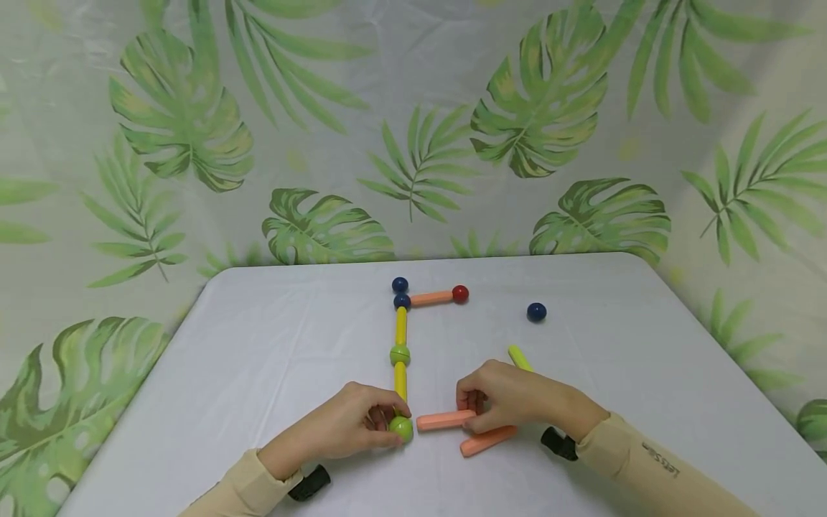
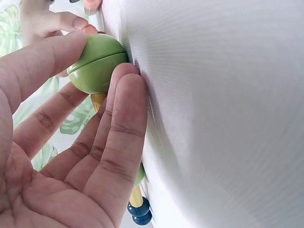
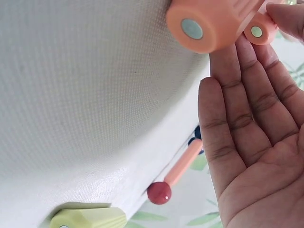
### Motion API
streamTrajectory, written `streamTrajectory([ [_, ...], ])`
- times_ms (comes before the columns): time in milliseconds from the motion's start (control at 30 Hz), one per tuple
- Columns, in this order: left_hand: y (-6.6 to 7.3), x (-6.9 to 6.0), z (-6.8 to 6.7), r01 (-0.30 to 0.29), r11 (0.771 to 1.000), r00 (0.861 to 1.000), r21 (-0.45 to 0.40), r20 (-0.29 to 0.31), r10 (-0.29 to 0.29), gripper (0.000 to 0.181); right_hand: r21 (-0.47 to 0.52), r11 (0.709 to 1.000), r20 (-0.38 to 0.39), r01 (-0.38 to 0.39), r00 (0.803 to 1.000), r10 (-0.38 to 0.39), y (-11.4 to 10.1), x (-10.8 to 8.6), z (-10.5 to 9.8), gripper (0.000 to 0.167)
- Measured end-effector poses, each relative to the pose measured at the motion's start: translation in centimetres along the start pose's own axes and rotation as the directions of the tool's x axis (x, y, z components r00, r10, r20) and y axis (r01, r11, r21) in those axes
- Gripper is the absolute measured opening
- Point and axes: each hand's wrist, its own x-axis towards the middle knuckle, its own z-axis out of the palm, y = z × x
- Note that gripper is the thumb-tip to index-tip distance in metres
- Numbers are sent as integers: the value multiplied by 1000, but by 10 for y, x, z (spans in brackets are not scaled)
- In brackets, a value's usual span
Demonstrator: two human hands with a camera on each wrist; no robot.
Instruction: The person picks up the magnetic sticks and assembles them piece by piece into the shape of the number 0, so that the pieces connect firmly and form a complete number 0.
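My left hand [image 1: 365, 422] pinches a green ball [image 2: 97, 66] between thumb and fingers. The ball sits at the near end of a chain of yellow rods [image 1: 401, 327] joined by another green ball [image 1: 400, 355]. My right hand [image 1: 500, 395] holds a salmon-coloured magnetic rod [image 1: 442, 421] by its right end; its left end points at the held ball, a small gap apart in the head view. A second salmon rod [image 1: 487, 441] lies just below that hand. A round metal disc shows in the held rod's end [image 3: 261, 31] in the right wrist view.
At the chain's far end are two dark blue balls [image 1: 400, 301], with a salmon rod [image 1: 431, 298] leading to a red ball [image 1: 460, 294]. A loose blue ball [image 1: 536, 311] lies at the right. Behind my right hand lies a yellow-green rod [image 1: 519, 357]. White cloth [image 1: 258, 345] covers the table.
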Motion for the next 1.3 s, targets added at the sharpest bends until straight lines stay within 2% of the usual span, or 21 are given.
streamTrajectory([
  [300, 9, -2, -8, 18, 1000, 1000, -13, 15, -18, 23, 14, 1000, 16, -4, 1000, 4, -8, -1, -9, 13],
  [800, 11, 12, -8, 34, 999, 999, -20, -14, -34, 23, -5, 1000, 22, 0, 1000, 0, 8, 5, -21, 15],
  [1000, 12, 13, -7, 37, 999, 999, -27, -12, -38, 23, -2, 1000, 26, 18, 999, -18, 6, 4, -22, 15],
  [1300, 12, 12, -4, 44, 998, 999, -34, -23, -45, 23, 5, 1000, 35, 2, 999, -2, 9, 5, -21, 14],
])
